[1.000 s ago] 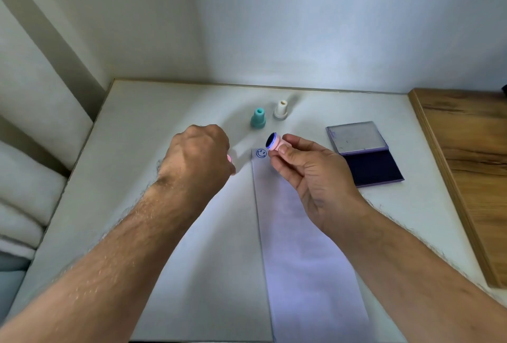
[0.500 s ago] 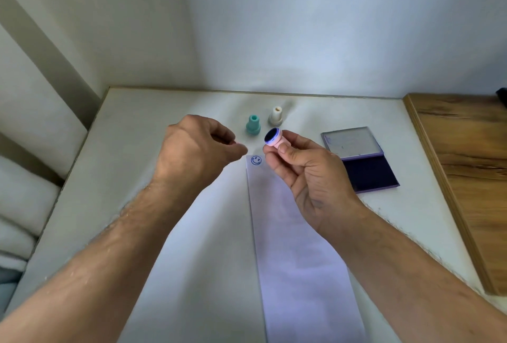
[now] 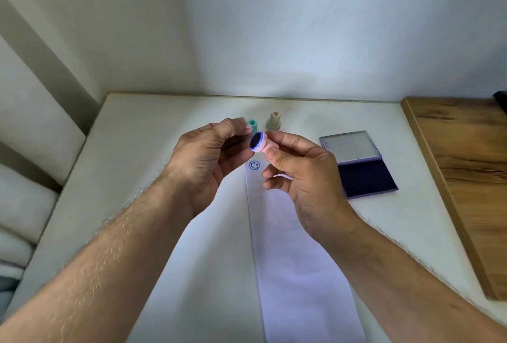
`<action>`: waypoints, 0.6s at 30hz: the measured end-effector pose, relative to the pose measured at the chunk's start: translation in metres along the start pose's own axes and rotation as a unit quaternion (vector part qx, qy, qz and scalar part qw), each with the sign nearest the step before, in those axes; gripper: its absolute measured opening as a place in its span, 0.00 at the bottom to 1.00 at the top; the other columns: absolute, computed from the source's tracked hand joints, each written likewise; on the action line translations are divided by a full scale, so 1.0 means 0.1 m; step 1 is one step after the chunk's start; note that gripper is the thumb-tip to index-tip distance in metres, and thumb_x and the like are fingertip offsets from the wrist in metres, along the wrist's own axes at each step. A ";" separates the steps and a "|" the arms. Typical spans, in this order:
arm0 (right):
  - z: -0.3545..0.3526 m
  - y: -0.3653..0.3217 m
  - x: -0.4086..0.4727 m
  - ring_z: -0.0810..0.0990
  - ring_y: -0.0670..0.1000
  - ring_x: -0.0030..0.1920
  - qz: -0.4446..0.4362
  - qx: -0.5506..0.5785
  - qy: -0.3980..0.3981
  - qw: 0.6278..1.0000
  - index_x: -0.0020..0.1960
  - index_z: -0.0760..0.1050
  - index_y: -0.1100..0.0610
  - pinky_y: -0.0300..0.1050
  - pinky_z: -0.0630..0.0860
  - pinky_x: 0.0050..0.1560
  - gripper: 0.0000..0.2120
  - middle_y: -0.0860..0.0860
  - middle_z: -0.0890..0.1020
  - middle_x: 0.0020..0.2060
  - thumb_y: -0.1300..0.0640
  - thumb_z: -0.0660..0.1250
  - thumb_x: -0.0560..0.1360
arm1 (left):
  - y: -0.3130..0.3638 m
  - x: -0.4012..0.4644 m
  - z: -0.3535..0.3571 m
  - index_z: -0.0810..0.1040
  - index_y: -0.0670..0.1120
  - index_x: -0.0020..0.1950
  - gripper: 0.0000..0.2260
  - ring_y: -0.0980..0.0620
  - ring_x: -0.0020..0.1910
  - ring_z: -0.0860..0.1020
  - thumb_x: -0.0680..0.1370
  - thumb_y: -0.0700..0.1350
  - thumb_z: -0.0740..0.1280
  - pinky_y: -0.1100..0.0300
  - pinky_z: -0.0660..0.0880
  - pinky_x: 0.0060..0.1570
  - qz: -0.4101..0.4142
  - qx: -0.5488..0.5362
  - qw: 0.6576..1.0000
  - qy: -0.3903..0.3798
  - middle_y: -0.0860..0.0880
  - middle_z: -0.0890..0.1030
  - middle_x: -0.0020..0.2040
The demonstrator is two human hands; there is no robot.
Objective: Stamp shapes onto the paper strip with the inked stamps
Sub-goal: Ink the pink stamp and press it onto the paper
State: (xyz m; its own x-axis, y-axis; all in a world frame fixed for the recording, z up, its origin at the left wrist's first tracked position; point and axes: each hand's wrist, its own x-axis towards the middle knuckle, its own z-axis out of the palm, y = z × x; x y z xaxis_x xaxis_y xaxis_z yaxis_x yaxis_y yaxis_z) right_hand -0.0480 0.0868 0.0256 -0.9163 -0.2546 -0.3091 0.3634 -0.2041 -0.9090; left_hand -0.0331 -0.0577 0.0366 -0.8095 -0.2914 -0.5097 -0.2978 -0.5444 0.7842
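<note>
My right hand (image 3: pixel 299 175) grips a pink stamp (image 3: pixel 264 145) by its handle above the far end of the paper strip (image 3: pixel 296 260). Its dark inked face is turned toward my left hand (image 3: pixel 208 150). That hand hovers just left of the stamp with curled fingers, its fingertips pinching a small pink cap (image 3: pixel 248 129) that is mostly hidden. One blue smiley print (image 3: pixel 254 165) marks the strip's far end. A teal stamp (image 3: pixel 253 123) stands behind my left fingers, with a beige stamp (image 3: pixel 273 121) beside it.
An open ink pad (image 3: pixel 366 179) with its lid (image 3: pixel 349 146) folded back lies right of the strip on the white table (image 3: pixel 131 156). A wooden surface (image 3: pixel 466 178) borders the table on the right, cushions (image 3: pixel 24 205) on the left, a wall behind.
My left hand rose and moved right, close to the stamp's inked face. My right hand tilted the stamp slightly and lifted it. The camera view dropped a little.
</note>
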 end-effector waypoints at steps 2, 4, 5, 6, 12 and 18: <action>0.00 0.01 0.00 0.76 0.50 0.28 -0.009 -0.010 0.005 1.000 0.49 0.84 0.56 0.43 0.77 0.28 0.11 0.52 0.82 0.34 0.69 0.68 0.74 | 0.00 0.00 0.00 0.82 0.41 0.43 0.01 0.48 0.44 0.83 0.72 0.38 0.73 0.57 0.82 0.50 0.001 0.004 1.000 -0.011 0.44 0.84 0.42; -0.01 0.01 0.01 0.75 0.49 0.27 -0.015 -0.017 0.009 1.000 0.49 0.84 0.56 0.42 0.76 0.28 0.11 0.52 0.82 0.34 0.69 0.69 0.73 | -0.01 0.00 -0.01 0.82 0.40 0.46 0.05 0.48 0.43 0.82 0.73 0.39 0.73 0.57 0.82 0.48 0.001 0.027 0.999 -0.026 0.44 0.84 0.43; -0.01 0.01 0.01 0.75 0.49 0.27 -0.018 -0.023 0.013 0.999 0.49 0.84 0.55 0.43 0.75 0.28 0.12 0.51 0.83 0.34 0.69 0.69 0.73 | -0.01 -0.01 -0.01 0.81 0.39 0.48 0.07 0.48 0.42 0.82 0.73 0.40 0.73 0.57 0.81 0.47 0.001 0.032 0.999 -0.031 0.44 0.84 0.44; -0.02 0.02 0.02 0.75 0.49 0.27 -0.020 -0.028 0.018 0.999 0.49 0.84 0.54 0.43 0.75 0.28 0.12 0.51 0.83 0.35 0.69 0.70 0.73 | -0.02 -0.01 -0.01 0.81 0.38 0.50 0.09 0.48 0.41 0.82 0.73 0.41 0.73 0.56 0.81 0.47 0.001 0.032 0.999 -0.035 0.44 0.83 0.43; -0.03 0.04 0.04 0.74 0.50 0.29 -0.044 -0.054 0.034 0.997 0.48 0.84 0.51 0.43 0.74 0.28 0.12 0.49 0.83 0.35 0.67 0.71 0.72 | -0.04 0.00 -0.01 0.82 0.38 0.53 0.10 0.49 0.40 0.83 0.75 0.41 0.72 0.57 0.81 0.45 0.004 0.049 0.998 -0.049 0.44 0.84 0.44; -0.05 0.06 0.02 0.75 0.50 0.29 -0.112 -0.146 0.062 0.981 0.51 0.84 0.48 0.42 0.75 0.29 0.11 0.44 0.84 0.38 0.62 0.72 0.73 | -0.06 0.00 0.00 0.85 0.40 0.52 0.08 0.48 0.45 0.83 0.75 0.42 0.71 0.57 0.81 0.49 0.013 0.074 0.995 -0.060 0.42 0.85 0.49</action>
State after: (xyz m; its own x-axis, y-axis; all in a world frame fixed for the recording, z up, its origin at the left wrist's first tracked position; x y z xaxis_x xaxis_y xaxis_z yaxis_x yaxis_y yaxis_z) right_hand -0.0485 0.0903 0.0182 -0.9876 -0.1137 -0.1082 0.1039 0.0430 -0.9937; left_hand -0.0312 -0.0548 0.0313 -0.8701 -0.2024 -0.4495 -0.3401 -0.4136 0.8446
